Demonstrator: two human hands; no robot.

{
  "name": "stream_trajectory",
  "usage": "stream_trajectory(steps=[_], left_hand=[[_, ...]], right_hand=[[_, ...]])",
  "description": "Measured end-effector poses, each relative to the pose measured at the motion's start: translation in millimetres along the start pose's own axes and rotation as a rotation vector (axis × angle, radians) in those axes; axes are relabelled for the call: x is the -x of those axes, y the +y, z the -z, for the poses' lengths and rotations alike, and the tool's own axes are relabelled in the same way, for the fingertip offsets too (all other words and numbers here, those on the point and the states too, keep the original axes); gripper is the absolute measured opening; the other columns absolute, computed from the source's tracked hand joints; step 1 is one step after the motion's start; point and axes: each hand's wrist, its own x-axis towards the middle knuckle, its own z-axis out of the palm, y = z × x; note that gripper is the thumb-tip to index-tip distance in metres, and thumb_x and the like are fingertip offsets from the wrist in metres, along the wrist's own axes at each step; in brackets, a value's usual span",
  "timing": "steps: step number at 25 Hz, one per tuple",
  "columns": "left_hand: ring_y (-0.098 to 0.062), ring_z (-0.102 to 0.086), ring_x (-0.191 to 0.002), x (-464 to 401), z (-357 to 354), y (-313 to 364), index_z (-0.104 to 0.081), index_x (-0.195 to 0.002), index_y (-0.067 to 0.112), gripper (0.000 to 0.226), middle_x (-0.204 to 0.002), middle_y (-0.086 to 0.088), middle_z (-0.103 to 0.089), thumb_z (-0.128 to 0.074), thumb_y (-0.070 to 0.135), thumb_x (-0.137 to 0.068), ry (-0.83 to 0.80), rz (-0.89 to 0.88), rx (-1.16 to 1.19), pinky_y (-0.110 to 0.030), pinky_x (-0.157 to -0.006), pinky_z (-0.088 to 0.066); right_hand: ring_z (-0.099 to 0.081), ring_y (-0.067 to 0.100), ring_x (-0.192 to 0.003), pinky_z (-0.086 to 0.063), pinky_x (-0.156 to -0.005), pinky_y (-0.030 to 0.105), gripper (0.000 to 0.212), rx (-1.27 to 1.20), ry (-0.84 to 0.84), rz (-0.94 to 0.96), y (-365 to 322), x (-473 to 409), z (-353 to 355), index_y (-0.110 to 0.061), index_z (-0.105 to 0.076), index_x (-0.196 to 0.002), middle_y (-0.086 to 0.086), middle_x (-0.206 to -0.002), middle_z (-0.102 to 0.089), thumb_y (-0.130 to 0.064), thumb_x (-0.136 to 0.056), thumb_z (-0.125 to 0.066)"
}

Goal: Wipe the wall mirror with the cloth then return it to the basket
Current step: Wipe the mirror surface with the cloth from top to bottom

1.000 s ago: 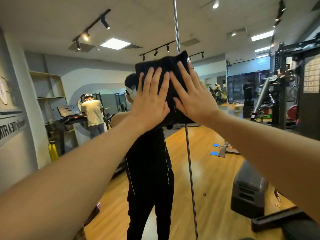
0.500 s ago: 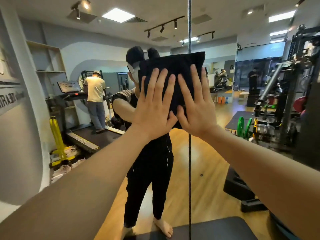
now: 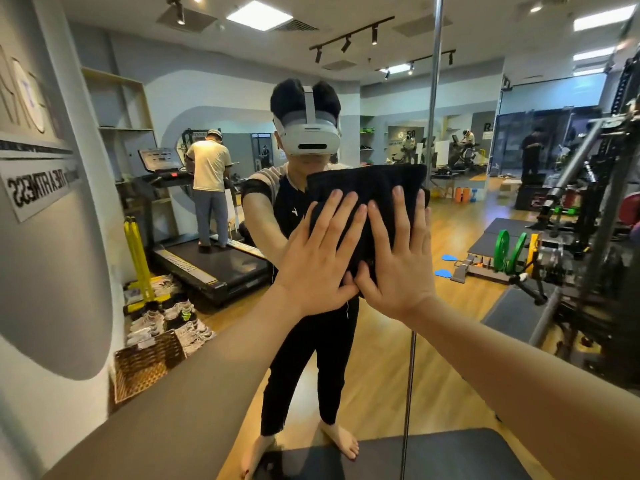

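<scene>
Head view shows my left hand (image 3: 317, 268) and right hand (image 3: 398, 265), fingers straight (thumbs touching), pressing the black cloth (image 3: 367, 188) flat against the wall mirror (image 3: 485, 341), while the wicker basket (image 3: 149, 363) sits reflected at lower left.

- A treadmill (image 3: 204, 261) stands at the left, with a person in a pale shirt (image 3: 210, 188) on its belt.
- Yellow uprights (image 3: 136, 258) rise beside it, above a row of sneakers (image 3: 166, 320) on the wooden floor (image 3: 381, 358).
- An open shelf unit (image 3: 117, 105) sits against the grey wall.
- Green weight plates (image 3: 509, 251) stand upright at the right (next to a dark rack of gym gear (image 3: 602, 209)).
- Blue flat markers (image 3: 446, 265) lie on the floor.
- A dark mat (image 3: 433, 455) lies at the bottom edge.
</scene>
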Motion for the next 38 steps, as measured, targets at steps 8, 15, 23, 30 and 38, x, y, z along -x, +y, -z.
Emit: stream_trajectory(steps=[8, 15, 23, 30, 38], left_hand=[[-0.039, -0.012, -0.158, 96.4, 23.1, -93.4, -0.026, -0.16, 0.001, 0.087, -0.167, -0.023, -0.02, -0.06, 0.037, -0.088, -0.004, 0.028, -0.031, -0.056, -0.128, -0.012], [-0.04, -0.012, -0.157, 203.4, 59.8, -222.6, -0.025, -0.159, 0.0, 0.086, -0.166, -0.025, -0.021, -0.06, 0.038, -0.09, -0.029, 0.077, -0.044, -0.061, -0.124, -0.023], [-0.041, -0.012, -0.157, 326.3, 106.3, -379.6, -0.021, -0.16, 0.0, 0.093, -0.166, -0.024, -0.018, -0.068, 0.035, -0.089, -0.054, 0.148, -0.147, -0.061, -0.124, -0.024], [-0.039, -0.011, -0.158, 357.2, 111.7, -396.2, -0.021, -0.16, 0.0, 0.086, -0.166, -0.024, -0.02, -0.058, 0.039, -0.093, -0.048, 0.242, -0.173, -0.059, -0.126, -0.019], [-0.039, 0.0, -0.159, 396.4, 25.5, -249.5, -0.012, -0.161, -0.002, 0.088, -0.169, -0.025, -0.009, -0.043, 0.052, -0.099, -0.085, 0.403, -0.103, -0.063, -0.122, -0.026]], right_hand=[[-0.008, 0.056, -0.154, -0.01, -0.125, 0.068, 0.083, -0.004, -0.006, 0.06, -117.8, -13.4, -48.4, -0.01, -0.031, -0.162, 0.03, -0.168, -0.017, -0.044, -0.089, -0.054], [-0.007, 0.051, -0.155, -0.016, -0.123, 0.069, 0.084, -0.051, -0.011, 0.088, -274.8, -50.6, -103.9, -0.014, -0.027, -0.164, 0.022, -0.169, -0.011, -0.047, -0.091, -0.052], [-0.005, 0.049, -0.156, -0.009, -0.125, 0.067, 0.088, -0.084, -0.052, 0.126, -467.8, -105.7, -163.8, -0.015, -0.024, -0.165, 0.02, -0.17, -0.009, -0.052, -0.09, -0.054], [-0.005, 0.047, -0.157, -0.003, -0.127, 0.062, 0.088, -0.073, -0.023, 0.153, -510.3, -107.1, -185.2, -0.014, -0.023, -0.165, 0.02, -0.171, -0.011, -0.047, -0.09, -0.055], [-0.007, 0.043, -0.159, -0.017, -0.127, 0.062, 0.075, -0.048, -0.01, 0.299, -426.5, 22.5, -190.1, -0.013, -0.024, -0.165, 0.018, -0.172, -0.013, -0.042, -0.098, -0.044]])
